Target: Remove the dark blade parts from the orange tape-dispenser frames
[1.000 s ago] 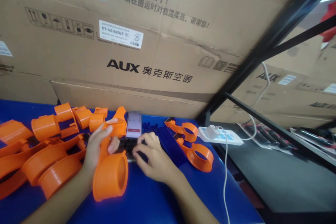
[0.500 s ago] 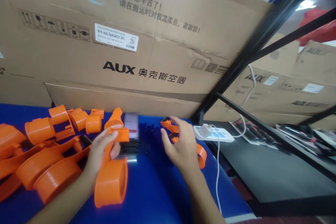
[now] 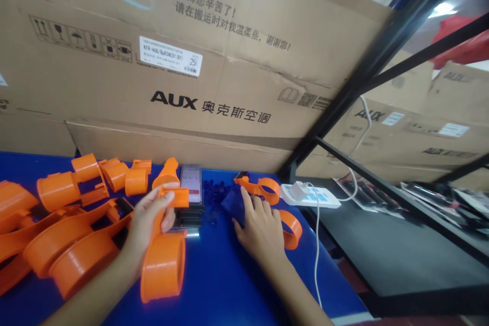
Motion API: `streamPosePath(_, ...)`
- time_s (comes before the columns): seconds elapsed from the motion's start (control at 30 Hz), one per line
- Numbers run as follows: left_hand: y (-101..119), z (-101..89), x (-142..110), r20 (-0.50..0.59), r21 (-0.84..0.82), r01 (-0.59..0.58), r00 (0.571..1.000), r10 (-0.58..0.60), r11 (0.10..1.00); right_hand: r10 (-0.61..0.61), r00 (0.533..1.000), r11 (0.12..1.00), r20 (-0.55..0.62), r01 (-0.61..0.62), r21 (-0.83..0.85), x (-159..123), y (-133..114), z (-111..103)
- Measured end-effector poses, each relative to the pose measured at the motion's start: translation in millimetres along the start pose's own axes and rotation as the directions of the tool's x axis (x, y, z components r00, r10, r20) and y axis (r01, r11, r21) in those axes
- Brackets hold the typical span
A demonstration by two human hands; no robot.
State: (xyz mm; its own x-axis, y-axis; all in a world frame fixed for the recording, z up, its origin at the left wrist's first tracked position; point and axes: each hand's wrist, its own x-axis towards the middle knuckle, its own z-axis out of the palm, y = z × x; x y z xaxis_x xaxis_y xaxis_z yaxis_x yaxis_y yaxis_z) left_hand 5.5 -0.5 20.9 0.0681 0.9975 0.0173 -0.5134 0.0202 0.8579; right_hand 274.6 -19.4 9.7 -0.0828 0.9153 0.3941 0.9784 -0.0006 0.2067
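My left hand (image 3: pixel 155 211) is closed around an orange plastic tape dispenser (image 3: pixel 163 267), its wide ring hanging below the fingers. Just right of that hand lie several black strips (image 3: pixel 190 215), beside a phone (image 3: pixel 191 182) with its screen lit. My right hand (image 3: pixel 262 226) is lowered to the table with its fingers curled. Thumb and forefinger are closed on a dark blue flat piece (image 3: pixel 233 206); its exact kind is unclear. Small dark blue bits (image 3: pixel 214 196) lie scattered to its left. Smaller orange dispensers (image 3: pixel 269 189) lie behind and beside the right hand, partly covered by it.
Many orange dispensers (image 3: pixel 84 265) are piled on the left of the blue table (image 3: pixel 214 285). A cardboard box (image 3: pixel 229 76) stands along the back. At the right are a white power strip (image 3: pixel 321 196) with a cable (image 3: pixel 317 254), a black metal frame (image 3: pixel 344 86) and a dark shelf (image 3: pixel 367 244).
My right hand has dropped onto the dark blue piece and its fingers have curled in, uncovering an orange ring behind it. My left hand and its tape dispenser have hardly moved.
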Motion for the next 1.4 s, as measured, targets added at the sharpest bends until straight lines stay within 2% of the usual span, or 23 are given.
streamPosePath(0.43,-3.6,-3.3,4.3,0.002,0.037,0.02,1.0,-0.02,0.999,0.04,0.999,0.999,-0.015,-0.04,-0.003,5.8,14.6,7.4)
streamPosePath(0.63,-2.8,-1.3,3.6,-0.009,0.03,0.017,1.0,-0.017,0.999,0.019,0.998,1.0,-0.067,-0.021,-0.023,-7.1,8.8,1.9)
streamPosePath(0.87,-4.5,-1.7,1.8,-0.011,0.035,0.02,1.0,-0.02,0.999,0.01,0.999,1.0,-0.042,-0.01,-0.007,-13.6,5.9,-4.1)
streamPosePath(1.23,-6.9,-3.8,2.2,0.012,0.038,0.027,1.0,-0.028,0.999,-0.081,0.997,0.991,-0.01,0.082,0.102,-26.5,-4.6,-19.3)
streamPosePath(1.4,-8.0,-5.9,3.1,0.018,0.048,0.032,0.999,-0.033,0.998,-0.05,0.999,0.995,-0.008,0.05,0.085,-26.8,-8.6,-18.0)
